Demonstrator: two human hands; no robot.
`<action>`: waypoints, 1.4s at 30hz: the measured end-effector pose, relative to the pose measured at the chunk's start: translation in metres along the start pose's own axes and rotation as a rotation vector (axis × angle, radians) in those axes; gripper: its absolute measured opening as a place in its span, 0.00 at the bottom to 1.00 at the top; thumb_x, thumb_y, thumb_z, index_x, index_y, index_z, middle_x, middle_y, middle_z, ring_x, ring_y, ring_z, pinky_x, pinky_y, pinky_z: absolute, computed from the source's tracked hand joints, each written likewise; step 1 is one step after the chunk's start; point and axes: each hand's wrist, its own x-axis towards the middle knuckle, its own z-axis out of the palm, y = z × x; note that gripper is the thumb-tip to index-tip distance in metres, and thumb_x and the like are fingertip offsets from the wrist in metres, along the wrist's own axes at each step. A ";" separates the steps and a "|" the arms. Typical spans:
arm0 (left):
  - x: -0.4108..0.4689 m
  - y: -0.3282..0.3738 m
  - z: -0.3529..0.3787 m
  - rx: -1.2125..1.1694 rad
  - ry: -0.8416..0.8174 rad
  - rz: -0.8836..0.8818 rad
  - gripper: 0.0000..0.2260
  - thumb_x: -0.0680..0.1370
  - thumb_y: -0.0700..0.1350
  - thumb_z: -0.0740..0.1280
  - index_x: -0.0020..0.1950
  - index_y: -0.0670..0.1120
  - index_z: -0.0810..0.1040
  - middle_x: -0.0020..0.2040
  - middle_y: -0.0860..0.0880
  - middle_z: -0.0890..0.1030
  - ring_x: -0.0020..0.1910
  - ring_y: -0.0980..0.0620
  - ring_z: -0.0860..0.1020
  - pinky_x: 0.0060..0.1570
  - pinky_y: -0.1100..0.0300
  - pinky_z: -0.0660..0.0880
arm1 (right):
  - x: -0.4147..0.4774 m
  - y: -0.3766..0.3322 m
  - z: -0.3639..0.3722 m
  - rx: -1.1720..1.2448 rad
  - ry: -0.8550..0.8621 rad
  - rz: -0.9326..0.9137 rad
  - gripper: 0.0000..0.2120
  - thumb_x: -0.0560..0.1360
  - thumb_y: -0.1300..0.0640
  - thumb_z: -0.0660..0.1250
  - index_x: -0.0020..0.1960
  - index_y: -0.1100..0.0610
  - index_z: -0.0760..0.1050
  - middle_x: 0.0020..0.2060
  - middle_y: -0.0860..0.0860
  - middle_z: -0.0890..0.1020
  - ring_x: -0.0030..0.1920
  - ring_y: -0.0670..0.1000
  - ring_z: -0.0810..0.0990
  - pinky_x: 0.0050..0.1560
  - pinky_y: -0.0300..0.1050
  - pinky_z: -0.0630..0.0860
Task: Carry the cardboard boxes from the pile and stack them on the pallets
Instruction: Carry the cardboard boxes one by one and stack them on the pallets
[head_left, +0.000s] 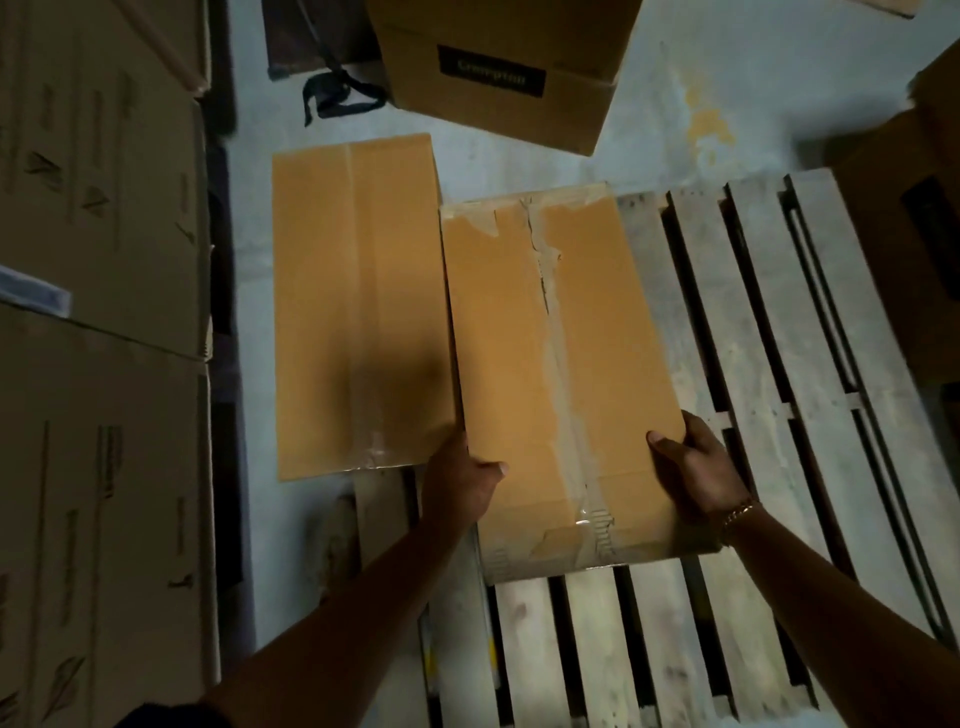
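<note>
A long brown cardboard box (561, 374) with torn tape down its middle lies over the left part of a wooden pallet (769, 415). My left hand (460, 483) grips its left side near the close end, thumb on top. My right hand (696, 462) grips its right side, thumb on top, a bracelet at the wrist. A second long brown box (358, 306) lies right beside it on the left, its near end over a pallet board and the rest over the floor.
Tall stacked cartons (98, 312) wall off the left side. A large labelled carton (498, 73) stands at the back, with black straps (337, 96) on the floor beside it. Another dark carton (914, 244) sits at the right edge. Grey concrete floor (691, 104) shows behind the pallet.
</note>
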 end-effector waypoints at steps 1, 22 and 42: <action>0.000 -0.004 0.003 0.008 0.008 0.006 0.25 0.69 0.49 0.78 0.65 0.46 0.79 0.59 0.47 0.84 0.57 0.46 0.82 0.57 0.53 0.78 | 0.003 0.009 0.001 -0.006 -0.005 0.005 0.34 0.67 0.35 0.71 0.70 0.45 0.72 0.60 0.47 0.82 0.61 0.54 0.80 0.65 0.64 0.75; 0.003 -0.046 0.035 0.234 0.266 0.044 0.24 0.69 0.50 0.80 0.58 0.44 0.74 0.55 0.47 0.77 0.52 0.48 0.77 0.44 0.63 0.65 | 0.018 0.052 0.029 -0.120 0.029 0.033 0.28 0.79 0.52 0.70 0.76 0.51 0.65 0.64 0.49 0.75 0.63 0.52 0.72 0.69 0.56 0.70; -0.064 -0.124 0.058 -0.502 -0.196 -0.792 0.34 0.70 0.69 0.73 0.62 0.43 0.76 0.55 0.44 0.82 0.52 0.46 0.82 0.45 0.53 0.80 | -0.051 0.108 0.021 0.179 0.105 0.423 0.33 0.72 0.42 0.75 0.69 0.60 0.72 0.61 0.57 0.82 0.59 0.56 0.81 0.57 0.58 0.79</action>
